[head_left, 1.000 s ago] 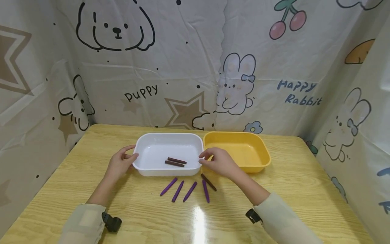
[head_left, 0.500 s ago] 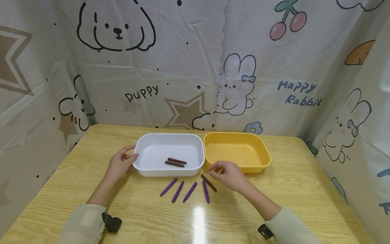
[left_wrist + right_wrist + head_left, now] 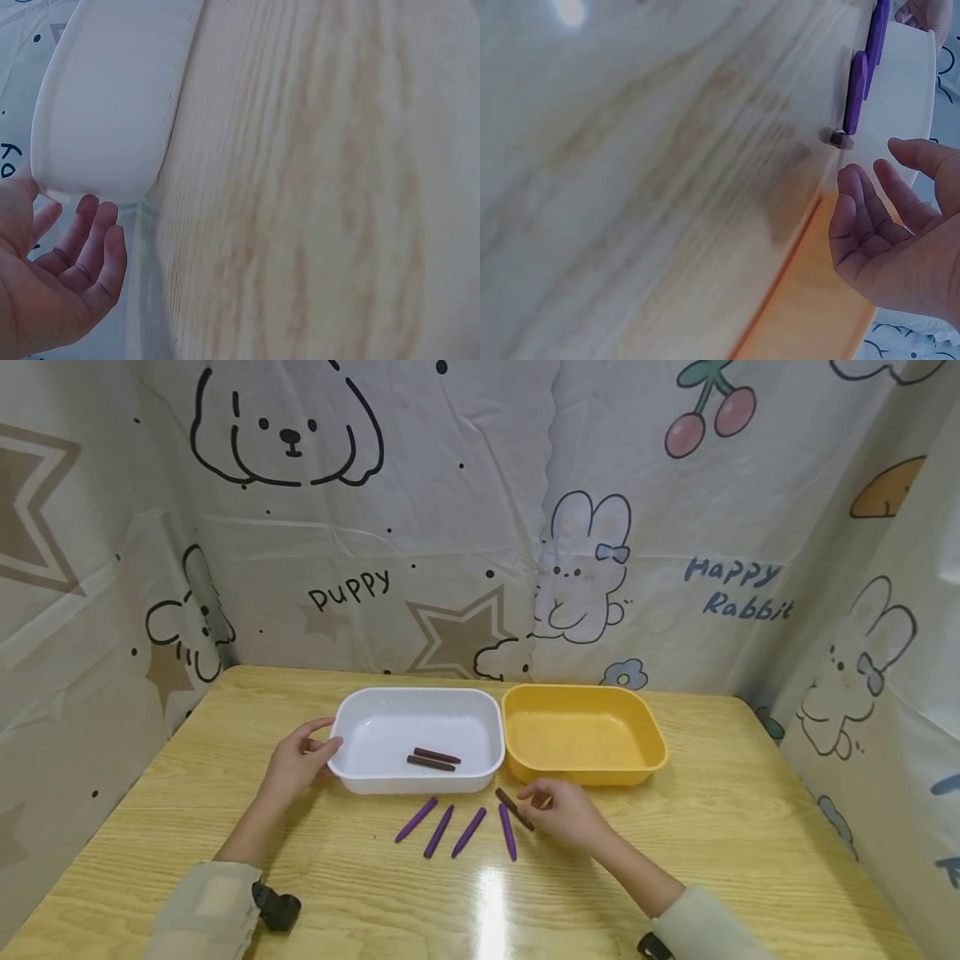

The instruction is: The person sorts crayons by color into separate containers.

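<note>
My left hand (image 3: 292, 764) holds the left end of a white plastic tray (image 3: 416, 783), thumb at the rim and fingers against the outer wall. Two brown crayons (image 3: 431, 763) lie inside this tray. Over the table in front of the yellow tray, my right hand (image 3: 566, 814) hovers with fingers loosely bent, its fingertips beside a third brown crayon (image 3: 512, 805) on the wood. In the right wrist view the thumb and index finger are apart, with nothing between them, and that brown crayon (image 3: 841, 139) shows end-on just past the fingertips.
Several purple crayons (image 3: 468, 832) lie in a row before the white tray, the rightmost close beside the brown one. A yellow tray (image 3: 592, 777) stands against the white tray's right end. Behind the wooden table (image 3: 337, 893) hangs a printed curtain (image 3: 450, 527).
My right hand has left the white tray's right rim and moved down and to the right, to the brown crayon on the table. My left hand stays where it was.
</note>
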Tool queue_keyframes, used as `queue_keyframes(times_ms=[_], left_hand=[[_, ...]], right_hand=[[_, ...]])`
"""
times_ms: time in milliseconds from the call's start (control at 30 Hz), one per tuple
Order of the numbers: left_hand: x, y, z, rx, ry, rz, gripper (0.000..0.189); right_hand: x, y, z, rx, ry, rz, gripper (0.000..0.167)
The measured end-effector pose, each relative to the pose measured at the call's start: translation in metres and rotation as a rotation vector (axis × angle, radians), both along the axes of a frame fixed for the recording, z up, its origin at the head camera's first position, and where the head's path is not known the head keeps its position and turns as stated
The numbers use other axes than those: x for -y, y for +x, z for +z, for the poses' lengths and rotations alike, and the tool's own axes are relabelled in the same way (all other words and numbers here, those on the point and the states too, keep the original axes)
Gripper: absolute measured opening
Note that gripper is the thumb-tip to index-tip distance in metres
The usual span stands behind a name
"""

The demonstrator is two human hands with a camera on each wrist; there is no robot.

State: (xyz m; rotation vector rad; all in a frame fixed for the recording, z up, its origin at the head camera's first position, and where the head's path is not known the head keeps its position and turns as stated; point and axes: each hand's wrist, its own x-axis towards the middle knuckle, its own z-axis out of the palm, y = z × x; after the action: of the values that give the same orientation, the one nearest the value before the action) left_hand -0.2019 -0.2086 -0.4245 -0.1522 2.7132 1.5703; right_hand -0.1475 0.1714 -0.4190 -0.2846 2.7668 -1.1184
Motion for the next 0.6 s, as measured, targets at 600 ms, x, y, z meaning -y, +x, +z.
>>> queue_keyframes(times_ms=[600], left_hand=[[0.001,0.001,-0.002,-0.016,0.003,-0.005,0.054]], right_hand=[[0.007,-0.004,-0.013,-0.017,0.019,0.034,0.026]])
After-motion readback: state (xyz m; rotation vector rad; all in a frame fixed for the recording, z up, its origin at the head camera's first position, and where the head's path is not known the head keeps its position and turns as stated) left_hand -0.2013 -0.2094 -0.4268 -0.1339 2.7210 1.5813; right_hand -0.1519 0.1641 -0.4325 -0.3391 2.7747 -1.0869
